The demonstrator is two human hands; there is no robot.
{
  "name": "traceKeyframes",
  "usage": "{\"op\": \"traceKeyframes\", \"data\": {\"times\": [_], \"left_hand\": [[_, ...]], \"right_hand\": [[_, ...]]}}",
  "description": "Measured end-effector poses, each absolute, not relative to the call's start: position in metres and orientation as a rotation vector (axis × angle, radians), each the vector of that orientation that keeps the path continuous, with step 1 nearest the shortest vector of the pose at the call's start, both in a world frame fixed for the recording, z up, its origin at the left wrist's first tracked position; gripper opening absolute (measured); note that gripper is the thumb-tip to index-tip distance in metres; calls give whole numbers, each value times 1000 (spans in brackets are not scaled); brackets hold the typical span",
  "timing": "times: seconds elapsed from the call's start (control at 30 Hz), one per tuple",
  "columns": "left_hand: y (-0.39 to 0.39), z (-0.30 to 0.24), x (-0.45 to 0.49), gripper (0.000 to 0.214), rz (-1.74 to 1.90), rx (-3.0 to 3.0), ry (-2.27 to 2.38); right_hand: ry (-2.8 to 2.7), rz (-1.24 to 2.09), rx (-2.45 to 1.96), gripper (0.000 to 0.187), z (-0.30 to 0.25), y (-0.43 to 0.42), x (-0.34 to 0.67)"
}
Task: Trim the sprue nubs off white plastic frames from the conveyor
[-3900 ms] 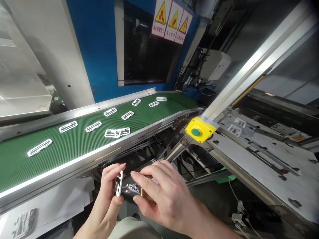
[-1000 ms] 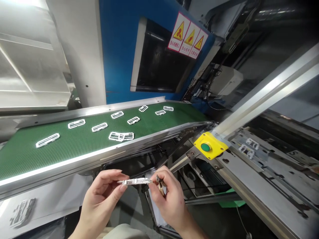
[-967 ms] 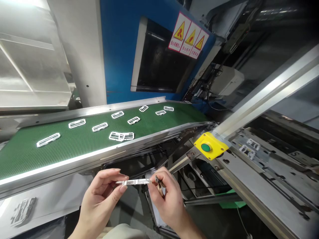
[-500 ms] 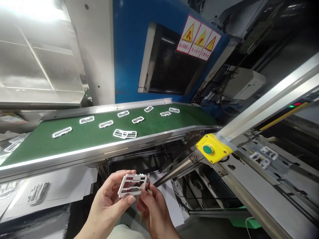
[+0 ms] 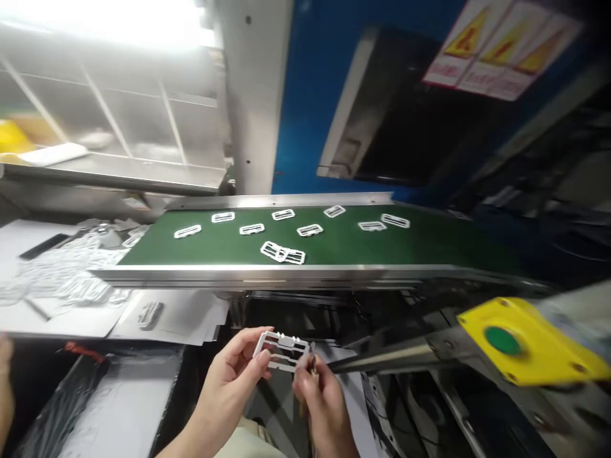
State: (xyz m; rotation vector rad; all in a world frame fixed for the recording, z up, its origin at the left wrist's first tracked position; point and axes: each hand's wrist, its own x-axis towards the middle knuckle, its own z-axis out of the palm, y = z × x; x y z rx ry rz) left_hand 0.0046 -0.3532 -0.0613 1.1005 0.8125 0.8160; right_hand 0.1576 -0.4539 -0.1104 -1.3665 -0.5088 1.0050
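Observation:
A white plastic frame [image 5: 286, 342] with open slots and small clips along its top edge is held tilted in front of me. My left hand [image 5: 233, 375] is closed on its left end, thumb in front and fingers behind. At its right end is my right hand [image 5: 327, 401], wrapped round a small pointed metal hand tool [image 5: 314, 364] with a tan handle. The fingers hide most of the tool, so its exact kind is unclear. Its metal end is close to the frame's right edge; whether they touch I cannot tell.
Beyond my hands runs a green conveyor belt [image 5: 214, 251] carrying several similar frames, edged by a metal rail [image 5: 334, 275]. More frames [image 5: 81, 273] are heaped at left, near a small stack [image 5: 150, 314]. A yellow button box [image 5: 539, 356] is at right. Another person's hand [image 5: 4, 381] shows far left.
My view has swung left, so the belt, machine and button box appear farther right. The heap of frames and another person's hand have come into view. Both hands keep their holds.

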Motion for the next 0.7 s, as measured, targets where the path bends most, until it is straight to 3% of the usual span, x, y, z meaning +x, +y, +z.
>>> {"op": "traceKeyframes", "data": {"times": [0.1, 0.33, 0.5, 0.7], "left_hand": [[-337, -84, -20, 48, 758, 1139, 930], [-319, -155, -95, 47, 840, 1350, 1129], [-299, -164, -127, 46, 975, 1804, 1301], [-269, -161, -155, 45, 1084, 1649, 1407]], "right_hand": [[-612, 995, -1457, 60, -122, -434, 168], [-909, 1200, -1533, 46, -130, -368, 147], [-1060, 1287, -1554, 39, -123, -310, 117], [-1205, 1344, -1506, 36, -105, -252, 84]]}}
